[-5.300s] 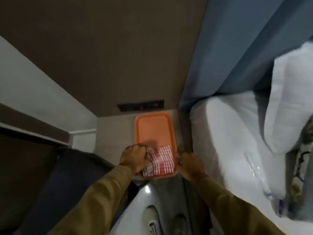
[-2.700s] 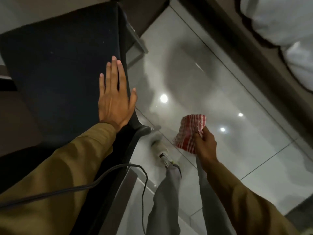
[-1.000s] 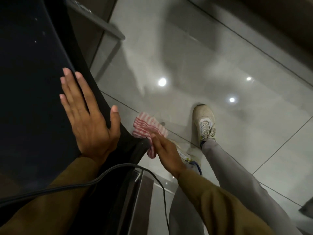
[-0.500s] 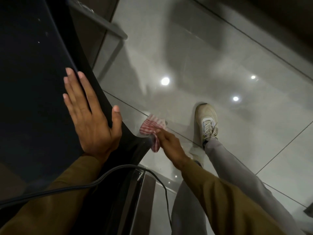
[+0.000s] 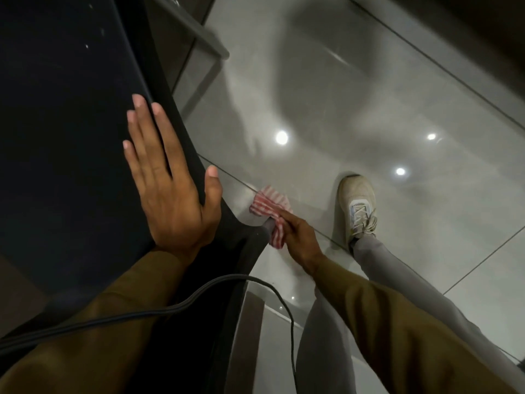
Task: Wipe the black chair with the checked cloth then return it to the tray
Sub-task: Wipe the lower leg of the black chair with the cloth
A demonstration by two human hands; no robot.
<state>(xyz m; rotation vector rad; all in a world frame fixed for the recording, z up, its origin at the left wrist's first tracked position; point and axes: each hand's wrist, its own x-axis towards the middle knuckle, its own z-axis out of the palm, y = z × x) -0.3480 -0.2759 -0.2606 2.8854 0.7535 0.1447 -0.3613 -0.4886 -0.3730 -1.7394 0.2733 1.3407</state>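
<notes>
We find the soft, light red-and-white checked cloth (image 5: 271,206), bunched in our right hand's (image 5: 299,239) pinching fingers, wiping the black fabric chair's (image 5: 65,115) five-o'clock corner, our left hand (image 5: 170,194) flat and unclenched at nine o'clock.

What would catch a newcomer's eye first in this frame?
The left hand lies flat and spread on the black chair, filling the left half of the view. At centre, the right hand presses the red-and-white checked cloth against the chair's lower edge. Right of that, a pale sneaker stands on the glossy grey floor.
</notes>
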